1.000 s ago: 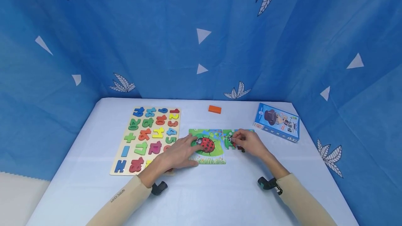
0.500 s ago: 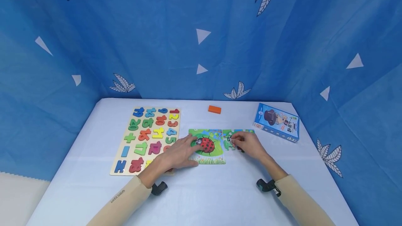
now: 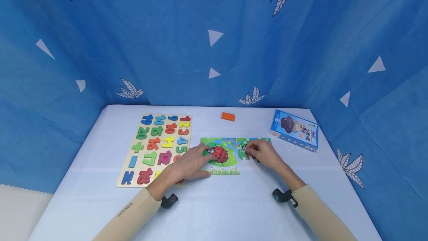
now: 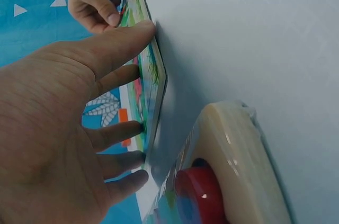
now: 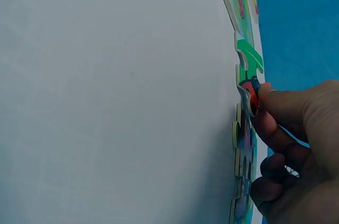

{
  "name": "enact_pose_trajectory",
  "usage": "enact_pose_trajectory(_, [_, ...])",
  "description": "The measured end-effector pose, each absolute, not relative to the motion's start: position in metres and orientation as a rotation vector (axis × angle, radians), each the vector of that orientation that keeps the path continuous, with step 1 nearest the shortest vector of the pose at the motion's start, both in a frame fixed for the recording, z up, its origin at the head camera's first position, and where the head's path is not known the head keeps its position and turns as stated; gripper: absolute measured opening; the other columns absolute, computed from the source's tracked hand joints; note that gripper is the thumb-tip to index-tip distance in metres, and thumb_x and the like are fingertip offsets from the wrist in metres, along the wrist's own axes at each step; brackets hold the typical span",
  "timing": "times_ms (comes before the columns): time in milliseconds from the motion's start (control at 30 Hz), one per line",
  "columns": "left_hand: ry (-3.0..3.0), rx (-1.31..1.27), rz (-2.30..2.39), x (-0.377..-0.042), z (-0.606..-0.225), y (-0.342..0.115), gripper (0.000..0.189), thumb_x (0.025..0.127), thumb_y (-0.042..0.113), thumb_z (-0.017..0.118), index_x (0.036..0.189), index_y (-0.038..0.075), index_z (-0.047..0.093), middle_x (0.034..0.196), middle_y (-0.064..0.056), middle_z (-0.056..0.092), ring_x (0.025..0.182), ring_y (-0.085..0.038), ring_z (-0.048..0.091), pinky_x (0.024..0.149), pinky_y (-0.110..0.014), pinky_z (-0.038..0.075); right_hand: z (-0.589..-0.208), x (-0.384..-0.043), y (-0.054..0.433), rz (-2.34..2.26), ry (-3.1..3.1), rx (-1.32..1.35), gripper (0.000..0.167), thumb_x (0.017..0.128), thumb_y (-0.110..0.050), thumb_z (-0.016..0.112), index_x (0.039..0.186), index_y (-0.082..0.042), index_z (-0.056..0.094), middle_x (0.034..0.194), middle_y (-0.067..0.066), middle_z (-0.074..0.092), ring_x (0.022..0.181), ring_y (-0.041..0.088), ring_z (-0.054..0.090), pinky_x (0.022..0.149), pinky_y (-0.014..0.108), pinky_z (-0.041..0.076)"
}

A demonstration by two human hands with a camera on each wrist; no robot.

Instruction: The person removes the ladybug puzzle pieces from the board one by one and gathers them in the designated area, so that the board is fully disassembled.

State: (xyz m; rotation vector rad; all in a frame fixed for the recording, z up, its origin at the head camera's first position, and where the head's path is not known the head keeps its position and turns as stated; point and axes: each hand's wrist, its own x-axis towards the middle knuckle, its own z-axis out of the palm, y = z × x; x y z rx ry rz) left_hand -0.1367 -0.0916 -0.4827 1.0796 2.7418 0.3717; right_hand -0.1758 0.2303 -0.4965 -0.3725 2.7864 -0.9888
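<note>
My left hand (image 3: 192, 161) rests with spread fingers on a square picture board (image 3: 230, 168) showing a red ladybug on green. In the left wrist view its thumb and fingertips touch the board's face and edge. Just right of the board, my right hand (image 3: 266, 154) pinches a green and red jigsaw piece (image 5: 249, 54) between thumb and index finger. That piece stands tilted in the right wrist view. Other joined jigsaw pieces (image 5: 241, 152) lie beside and under the right hand, which hides part of them in the head view.
A wooden number board (image 3: 133, 176) with coloured numerals lies at the left, close to the left forearm. An orange block (image 3: 228, 116) sits toward the back. At the back right is a blue game box (image 3: 295, 129). Blue curtains (image 3: 160, 47) border the white table (image 3: 227, 211).
My right hand has shifted slightly left, and the pinched jigsaw piece has changed its tilt. The left hand stays in place on the ladybug board.
</note>
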Motion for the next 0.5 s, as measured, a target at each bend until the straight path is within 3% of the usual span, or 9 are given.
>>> enact_pose_trajectory(500, [2.739, 1.072, 0.368, -0.1373, -0.4834, -0.0922, 0.061, 0.089, 0.047, 0.074, 0.143, 0.025, 0.057, 0.154, -0.017, 0.042, 0.148, -0.042, 0.029, 0.116, -0.057, 0.033, -0.5009, -0.1816, 0.2351, -0.984, 2.746, -0.386, 0.007, 0.097, -0.013, 0.068, 0.098, -0.016, 0.074, 0.086, 0.001, 0.062, 0.067, 0.014, 0.059, 0.057, 0.027, 0.049])
